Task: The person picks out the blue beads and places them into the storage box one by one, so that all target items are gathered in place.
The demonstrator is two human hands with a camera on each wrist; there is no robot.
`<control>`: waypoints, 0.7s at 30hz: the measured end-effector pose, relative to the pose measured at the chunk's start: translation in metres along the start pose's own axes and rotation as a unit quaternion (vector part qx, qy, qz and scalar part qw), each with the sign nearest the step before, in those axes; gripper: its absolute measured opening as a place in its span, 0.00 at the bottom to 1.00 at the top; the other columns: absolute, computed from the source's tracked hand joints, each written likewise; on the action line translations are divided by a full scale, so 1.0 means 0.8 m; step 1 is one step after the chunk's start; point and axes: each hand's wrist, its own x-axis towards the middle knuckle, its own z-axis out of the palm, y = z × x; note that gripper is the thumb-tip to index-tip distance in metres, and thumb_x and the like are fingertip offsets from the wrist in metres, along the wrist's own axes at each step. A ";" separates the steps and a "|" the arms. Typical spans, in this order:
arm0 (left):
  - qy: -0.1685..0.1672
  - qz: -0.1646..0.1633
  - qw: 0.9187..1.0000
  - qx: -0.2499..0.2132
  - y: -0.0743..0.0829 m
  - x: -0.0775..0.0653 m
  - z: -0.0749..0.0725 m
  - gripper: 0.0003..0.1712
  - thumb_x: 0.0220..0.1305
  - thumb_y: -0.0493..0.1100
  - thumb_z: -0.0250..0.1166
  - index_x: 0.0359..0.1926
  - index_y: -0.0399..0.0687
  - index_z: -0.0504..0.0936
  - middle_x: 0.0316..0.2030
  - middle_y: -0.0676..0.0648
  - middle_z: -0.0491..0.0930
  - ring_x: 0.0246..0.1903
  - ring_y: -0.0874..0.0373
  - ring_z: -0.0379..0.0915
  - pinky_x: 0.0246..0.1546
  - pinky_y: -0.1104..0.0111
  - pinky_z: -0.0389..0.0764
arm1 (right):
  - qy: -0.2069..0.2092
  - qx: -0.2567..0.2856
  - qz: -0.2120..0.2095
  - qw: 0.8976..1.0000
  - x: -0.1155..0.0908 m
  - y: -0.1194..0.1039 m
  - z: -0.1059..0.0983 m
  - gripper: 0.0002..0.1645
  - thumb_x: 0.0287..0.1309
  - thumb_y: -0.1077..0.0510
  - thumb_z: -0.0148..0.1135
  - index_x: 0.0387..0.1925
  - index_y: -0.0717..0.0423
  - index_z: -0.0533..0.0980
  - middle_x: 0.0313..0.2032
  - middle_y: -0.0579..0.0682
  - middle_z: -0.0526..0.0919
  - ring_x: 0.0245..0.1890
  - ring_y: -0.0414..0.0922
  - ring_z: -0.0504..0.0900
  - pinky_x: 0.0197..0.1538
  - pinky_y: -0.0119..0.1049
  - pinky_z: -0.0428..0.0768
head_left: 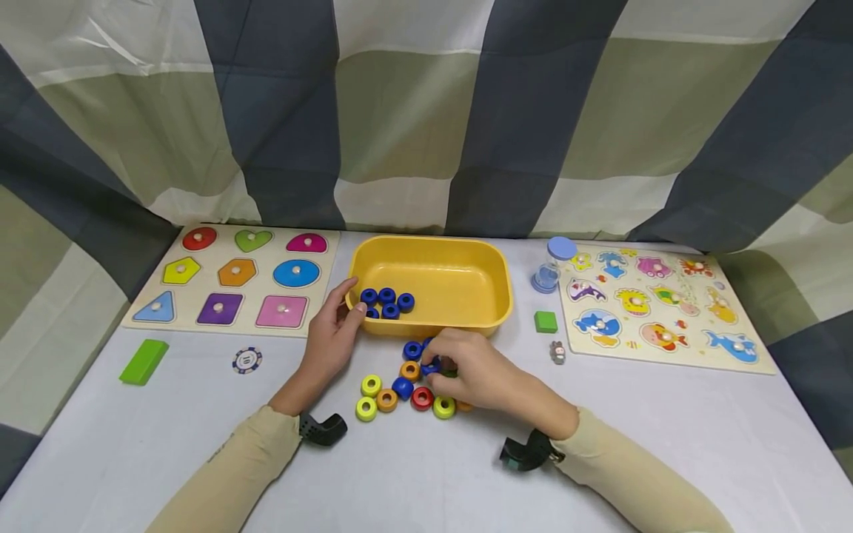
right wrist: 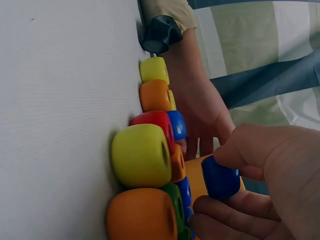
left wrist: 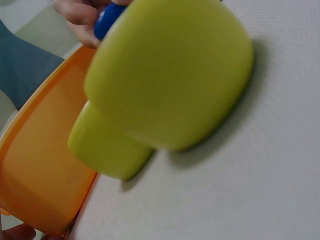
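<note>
Blue wooden ring bead (right wrist: 220, 178) sits pinched between the thumb and fingertips of the right hand (head_left: 474, 374), low over the white table (head_left: 666, 437) just in front of the yellow plastic tub (head_left: 466, 252). Around that hand lies a loose cluster of ring beads (head_left: 400, 389) in yellow-green, orange, red and blue, touching one another on the tabletop. The left hand (head_left: 331, 337) rests with relaxed, nearly straight fingers against the tub's near left corner. Inside the tub, a small group of blue beads (head_left: 386, 302) lies bunched at that same corner; the remaining floor of the tub shows bare yellow.
</note>
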 end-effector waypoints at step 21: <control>-0.003 0.005 1.000 -0.002 0.000 0.000 -0.001 0.27 0.73 0.46 0.52 0.71 0.53 0.63 0.71 0.47 0.63 0.64 0.48 0.69 0.64 0.57 0.73 | 0.065 0.016 0.100 0.993 0.096 0.031 -0.042 0.09 0.56 0.57 0.69 0.38 0.56 0.85 0.36 0.49 0.87 0.31 0.42 0.80 0.37 0.33 0.82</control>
